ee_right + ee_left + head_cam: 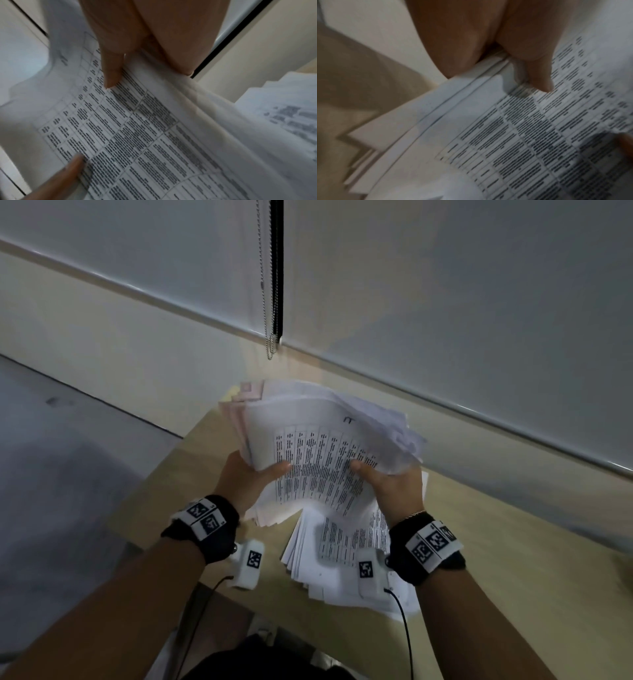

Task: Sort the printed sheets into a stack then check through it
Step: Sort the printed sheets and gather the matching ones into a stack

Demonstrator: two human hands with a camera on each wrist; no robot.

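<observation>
Both hands clamp a thick, fanned sheaf of white printed sheets (329,450) above the pale wooden worktop (479,542): left hand (246,477), right hand (394,487), thumbs on top; a second paper pile (329,556) lies beneath.

Bare forearms, no sleeves. Black wrist straps (212,530) on both wrists, each with white tags carrying black square fiducial markers (432,544). White camera modules (249,564) under each wrist, also marker-tagged, thin black cables (404,621) trailing back. Thin chain bracelet (412,514) on right wrist.
</observation>
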